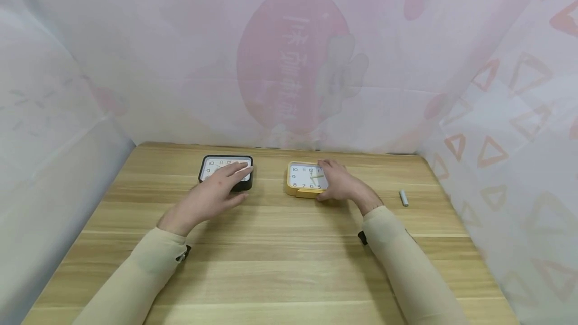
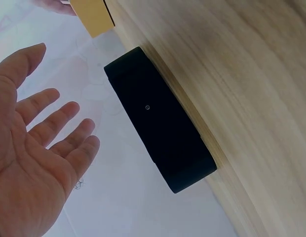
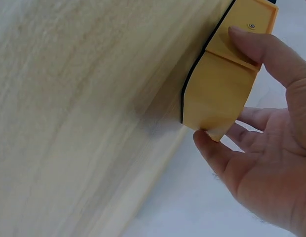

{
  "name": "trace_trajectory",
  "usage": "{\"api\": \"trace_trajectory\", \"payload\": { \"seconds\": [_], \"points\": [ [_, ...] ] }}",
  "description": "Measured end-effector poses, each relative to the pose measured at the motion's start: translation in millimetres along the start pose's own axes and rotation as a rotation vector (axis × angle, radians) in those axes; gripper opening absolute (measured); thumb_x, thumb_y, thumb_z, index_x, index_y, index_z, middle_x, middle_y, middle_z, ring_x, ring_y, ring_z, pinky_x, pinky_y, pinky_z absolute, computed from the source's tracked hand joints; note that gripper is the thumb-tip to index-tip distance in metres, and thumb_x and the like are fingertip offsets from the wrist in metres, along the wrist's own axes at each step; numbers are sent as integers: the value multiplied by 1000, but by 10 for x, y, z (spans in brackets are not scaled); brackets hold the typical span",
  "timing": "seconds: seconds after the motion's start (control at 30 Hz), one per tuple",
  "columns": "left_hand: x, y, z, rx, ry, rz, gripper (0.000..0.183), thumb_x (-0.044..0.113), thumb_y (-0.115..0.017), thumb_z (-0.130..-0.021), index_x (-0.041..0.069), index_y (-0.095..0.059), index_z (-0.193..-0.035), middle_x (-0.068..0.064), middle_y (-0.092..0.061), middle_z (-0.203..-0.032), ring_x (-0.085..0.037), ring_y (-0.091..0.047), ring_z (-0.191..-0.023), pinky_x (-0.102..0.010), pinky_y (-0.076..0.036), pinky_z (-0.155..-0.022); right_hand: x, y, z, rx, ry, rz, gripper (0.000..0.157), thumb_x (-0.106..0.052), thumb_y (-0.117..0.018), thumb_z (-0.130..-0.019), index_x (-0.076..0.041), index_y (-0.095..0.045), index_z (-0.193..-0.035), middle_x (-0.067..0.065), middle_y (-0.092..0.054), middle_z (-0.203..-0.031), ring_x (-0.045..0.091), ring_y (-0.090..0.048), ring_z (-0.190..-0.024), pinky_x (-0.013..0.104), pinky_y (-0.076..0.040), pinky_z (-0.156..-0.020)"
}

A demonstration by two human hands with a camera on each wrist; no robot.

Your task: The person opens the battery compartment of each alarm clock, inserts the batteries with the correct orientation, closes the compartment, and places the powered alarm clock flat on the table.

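A black-framed alarm clock [image 1: 215,163] with a white dial lies face up toward the back left of the table. My left hand [image 1: 212,194] is held above its face, fingers extended; the left wrist view shows a gap between that hand [image 2: 34,143] and the clock's black side [image 2: 158,123]. To the right lies a yellow-framed clock [image 1: 300,179], also face up. My right hand [image 1: 340,184] grips its right end. In the right wrist view the thumb presses the yellow side [image 3: 222,89] and another finger touches the end; the remaining fingers are partly hidden behind it.
A small pale grey cylinder [image 1: 404,198] lies on the wooden table [image 1: 280,265] right of the yellow clock. Printed white cloth [image 1: 203,99] hangs along the table's back edge and both sides.
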State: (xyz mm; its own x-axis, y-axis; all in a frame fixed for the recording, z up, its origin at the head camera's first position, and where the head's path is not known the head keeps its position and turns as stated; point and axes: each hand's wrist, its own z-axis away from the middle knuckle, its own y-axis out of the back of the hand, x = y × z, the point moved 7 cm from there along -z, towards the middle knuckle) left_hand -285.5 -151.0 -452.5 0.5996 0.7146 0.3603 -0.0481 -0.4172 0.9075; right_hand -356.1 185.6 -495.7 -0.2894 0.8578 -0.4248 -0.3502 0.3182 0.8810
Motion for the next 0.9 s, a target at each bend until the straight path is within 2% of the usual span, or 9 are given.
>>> {"api": "trace_trajectory", "payload": {
  "seconds": [0.03, 0.07, 0.33, 0.63, 0.9],
  "points": [
    [1, -1, 0, -1, -1, 1, 70, 22, -82, -112, 7, -54, -175, -28, -57, -176, -54, -59, -160, -71, -50, -134, 2, -2, -5, 5, -1, -2, 124, -35, -103, -93, 0, -27, -185, 28, -35, -188, 50, -40, -172, 61, -35, -147],
    [1, -3, -1, -2, -1, 0, 70, 22, -81, -112, 7, -54, -175, -28, -57, -176, -54, -59, -161, -71, -50, -134, -121, 55, 63, 0, -28, 5, 119, -29, -102, -94, 2, -30, -183, 30, -37, -187, 52, -42, -170, 65, -39, -144],
    [17, -26, -17, -20, 10, 11, 70, 24, -82, -113, 7, -54, -175, -28, -56, -177, -53, -57, -163, -71, -48, -136, -144, 73, 91, 36, -33, -38, 114, -22, -98, -91, 5, -33, -181, 30, -43, -180, 45, -56, -151, 61, -55, -130],
    [43, -58, -40, -27, 26, 40, 70, 24, -80, -114, 5, -53, -175, -27, -54, -179, -53, -56, -164, -70, -47, -137, -181, 78, 203, 78, -35, -119, 116, -22, -100, -88, 1, -36, -181, 29, -40, -182, 49, -54, -154, 66, -52, -133],
    [58, -83, -48, -27, 71, 73, 71, 28, -78, -115, 4, -51, -176, -25, -53, -181, -50, -53, -167, -68, -44, -140, -345, 68, 319, 115, -38, -183, 119, -21, -101, -88, 1, -33, -183, 29, -35, -186, 50, -50, -159, 68, -49, -136]
  ]
}}
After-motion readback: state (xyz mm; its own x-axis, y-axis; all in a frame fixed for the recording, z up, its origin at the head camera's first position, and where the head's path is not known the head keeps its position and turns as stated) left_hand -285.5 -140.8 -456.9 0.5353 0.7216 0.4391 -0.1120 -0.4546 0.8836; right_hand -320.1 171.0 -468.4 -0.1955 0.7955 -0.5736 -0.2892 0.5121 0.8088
